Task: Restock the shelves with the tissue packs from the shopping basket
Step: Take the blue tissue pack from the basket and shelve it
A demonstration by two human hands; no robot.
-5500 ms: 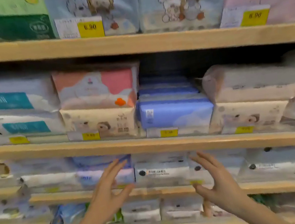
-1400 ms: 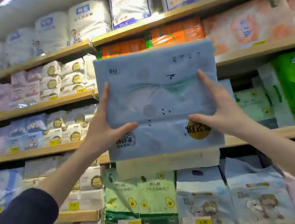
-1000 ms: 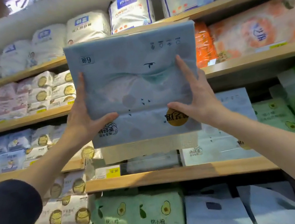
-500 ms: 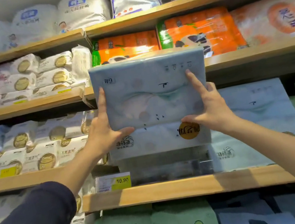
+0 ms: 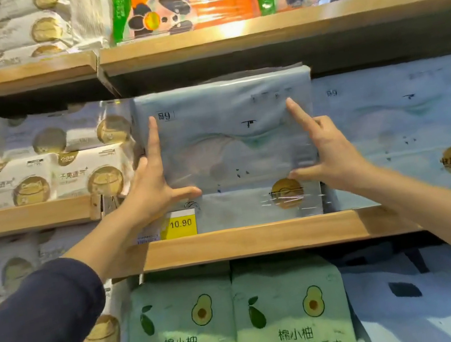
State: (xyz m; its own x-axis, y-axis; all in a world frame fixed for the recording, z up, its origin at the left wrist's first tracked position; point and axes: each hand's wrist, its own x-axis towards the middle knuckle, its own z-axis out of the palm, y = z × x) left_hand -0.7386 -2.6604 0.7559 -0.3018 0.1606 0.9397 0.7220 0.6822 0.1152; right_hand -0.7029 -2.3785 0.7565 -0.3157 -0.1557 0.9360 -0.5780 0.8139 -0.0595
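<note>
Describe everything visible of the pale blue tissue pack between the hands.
The pale blue tissue pack is a rectangular block in glossy film, printed with a faint wave, dark marks and a gold emblem low on its front. It stands upright on the shelf, its base hidden behind the lip, beside a matching pack on the right. The left hand and right hand press its sides, index fingers straight up, thumbs across the front.

Arms raised; left hand (image 5: pixel 149 191), right hand (image 5: pixel 335 157) flat, fingers (image 5: pixel 154 141) straight, thumbs splayed inward
</note>
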